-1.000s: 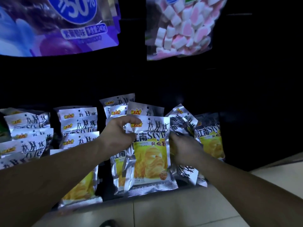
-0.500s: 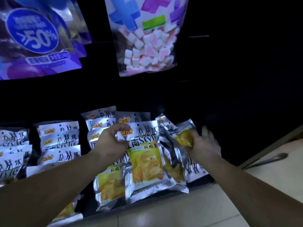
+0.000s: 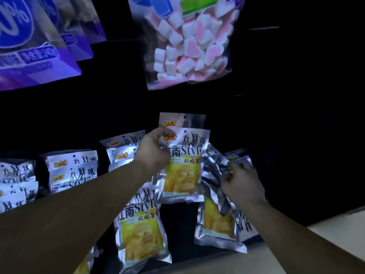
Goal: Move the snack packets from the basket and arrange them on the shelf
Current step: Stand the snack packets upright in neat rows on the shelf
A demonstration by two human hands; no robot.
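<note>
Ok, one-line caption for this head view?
Left hand pinches a silver chip packet upright at the shelf while the right hand grips a slumped packet beside it.

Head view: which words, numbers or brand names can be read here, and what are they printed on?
"江南Style": snack packet pinched by the left hand.
"江南Style 风格薯": lower snack packet.
"%" and "净含量240": purple bag; the rest is blurred.
Too stylised to read: orange logos on the packet tops.
No readable text: marshmallow bag.

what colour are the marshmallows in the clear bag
Pink and white marshmallows, head view.
</note>
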